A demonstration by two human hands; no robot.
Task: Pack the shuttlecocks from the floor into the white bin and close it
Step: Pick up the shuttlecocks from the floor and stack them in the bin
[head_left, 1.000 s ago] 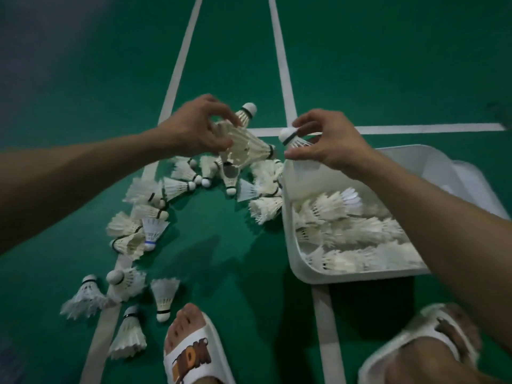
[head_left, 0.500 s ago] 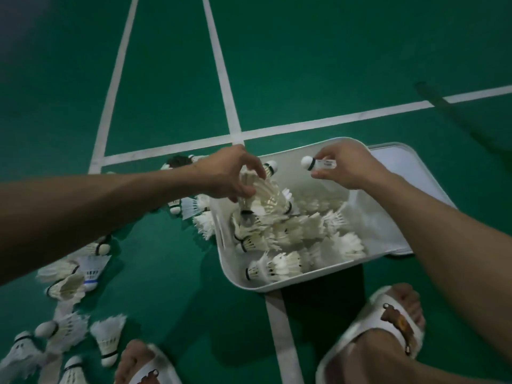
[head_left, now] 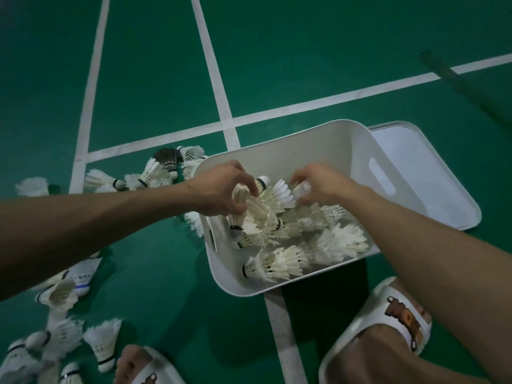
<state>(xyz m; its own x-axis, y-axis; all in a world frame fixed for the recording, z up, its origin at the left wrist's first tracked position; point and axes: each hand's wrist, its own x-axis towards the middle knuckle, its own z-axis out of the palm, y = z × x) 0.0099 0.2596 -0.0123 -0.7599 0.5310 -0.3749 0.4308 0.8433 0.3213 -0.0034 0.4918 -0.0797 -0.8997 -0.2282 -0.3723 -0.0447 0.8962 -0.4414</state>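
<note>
The white bin (head_left: 327,145) stands on the green court floor with several white shuttlecocks (head_left: 329,245) inside. My left hand (head_left: 221,189) is over the bin's left side and grips a bunch of shuttlecocks (head_left: 257,209) above the pile. My right hand (head_left: 321,184) is inside the bin just to the right, fingers curled round one shuttlecock (head_left: 302,188). More loose shuttlecocks (head_left: 149,176) lie on the floor left of the bin, and others (head_left: 66,295) lie under my left forearm and at the lower left.
The bin's white lid (head_left: 432,184) lies flat on the floor behind and right of the bin. My feet in white slippers (head_left: 399,314) are at the bottom. White court lines (head_left: 219,87) cross the floor. A dark shuttlecock (head_left: 166,157) lies among the far ones.
Both hands have carried their shuttlecocks from the floor pile over into the bin and lowered them toward the pile. The view has swung right, toward the bin.
</note>
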